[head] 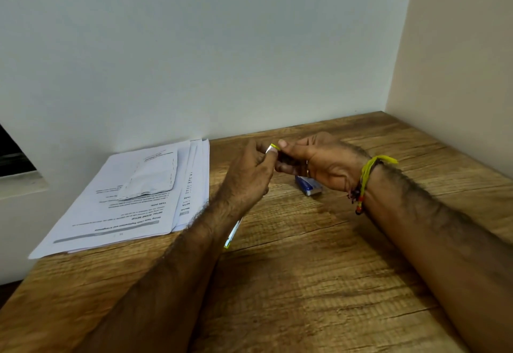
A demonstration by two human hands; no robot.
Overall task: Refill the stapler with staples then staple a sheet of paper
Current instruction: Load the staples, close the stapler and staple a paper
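Both my hands meet above the wooden desk. My left hand and my right hand together pinch a small white and yellow-green box, apparently a staple box; most of it is hidden by the fingers. A blue stapler lies on the desk just under my right hand, partly covered by it. A stack of printed paper sheets lies at the left, against the wall, with a folded sheet on top.
A white and green flat piece shows under my left forearm, at the right edge of the paper stack. Walls close the desk at the back and the right. A yellow thread band circles my right wrist.
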